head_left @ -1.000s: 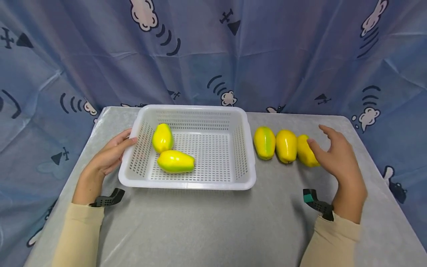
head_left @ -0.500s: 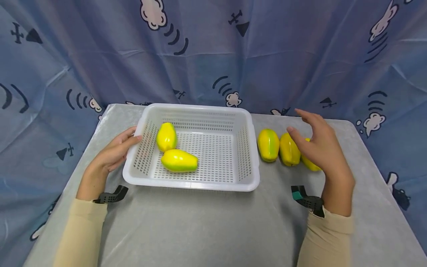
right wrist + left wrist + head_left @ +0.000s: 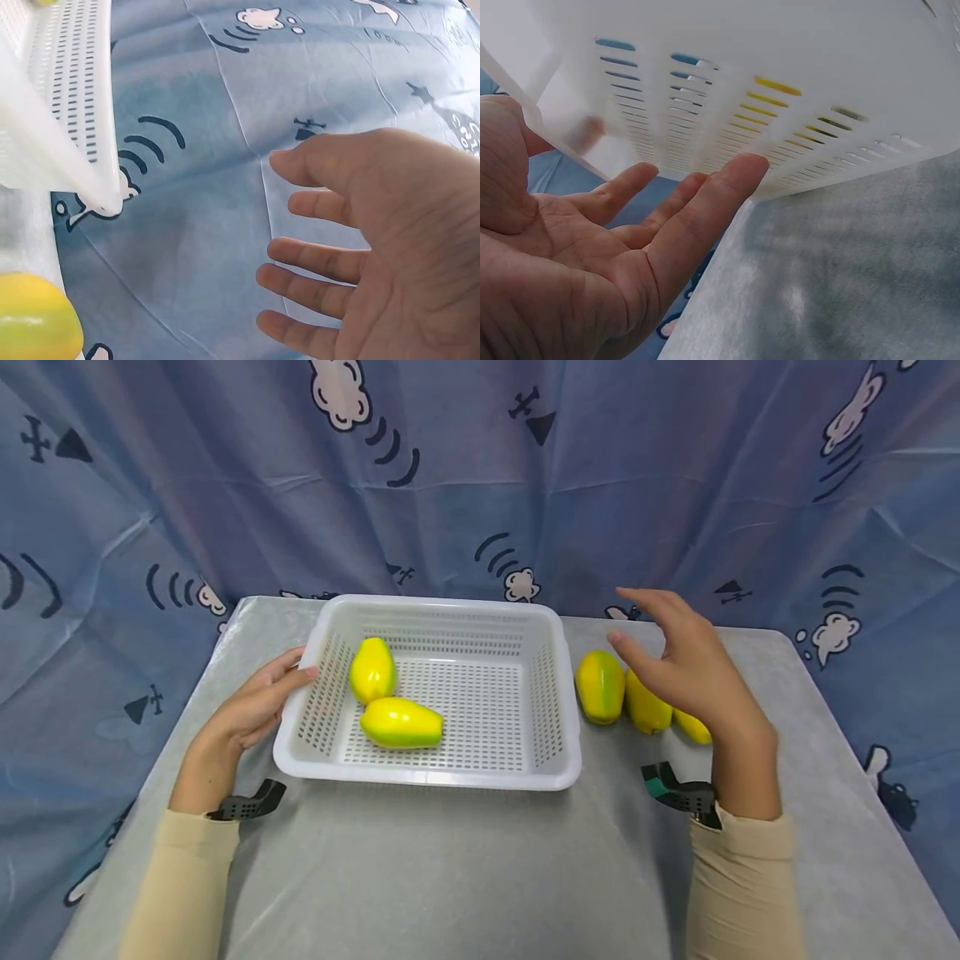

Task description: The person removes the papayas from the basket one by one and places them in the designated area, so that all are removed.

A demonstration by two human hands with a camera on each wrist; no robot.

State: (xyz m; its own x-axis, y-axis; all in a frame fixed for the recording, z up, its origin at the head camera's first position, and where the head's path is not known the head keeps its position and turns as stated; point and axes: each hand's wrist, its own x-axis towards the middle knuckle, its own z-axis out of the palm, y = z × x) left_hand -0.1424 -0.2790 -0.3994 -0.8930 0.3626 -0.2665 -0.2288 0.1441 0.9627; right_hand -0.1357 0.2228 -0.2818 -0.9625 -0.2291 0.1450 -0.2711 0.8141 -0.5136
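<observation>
A white plastic basket (image 3: pixel 427 775) stands on the grey table. Two yellow-green papayas lie in its left part, one upright-pointing papaya (image 3: pixel 372 670) and one sideways papaya (image 3: pixel 402 723) touching it. My left hand (image 3: pixel 251 710) holds the basket's left rim, thumb over the edge and fingers against the outer wall (image 3: pixel 727 142). Right of the basket, three more papayas sit in a row: a near papaya (image 3: pixel 601 687), a middle papaya (image 3: pixel 647 703) and a far-right papaya (image 3: pixel 692 727). My right hand (image 3: pixel 693 668) hovers over that row with fingers spread, holding nothing, partly covering the middle and far-right ones.
A blue patterned curtain (image 3: pixel 450 468) hangs directly behind the table's back edge. The grey tabletop (image 3: pixel 450 868) extends in front of the basket. Each wrist wears a black band, such as the right band (image 3: pixel 686 793).
My right hand has moved left and farther back over the row of papayas, toward the basket. My left hand stays at the basket's rim. The head view shifted slightly.
</observation>
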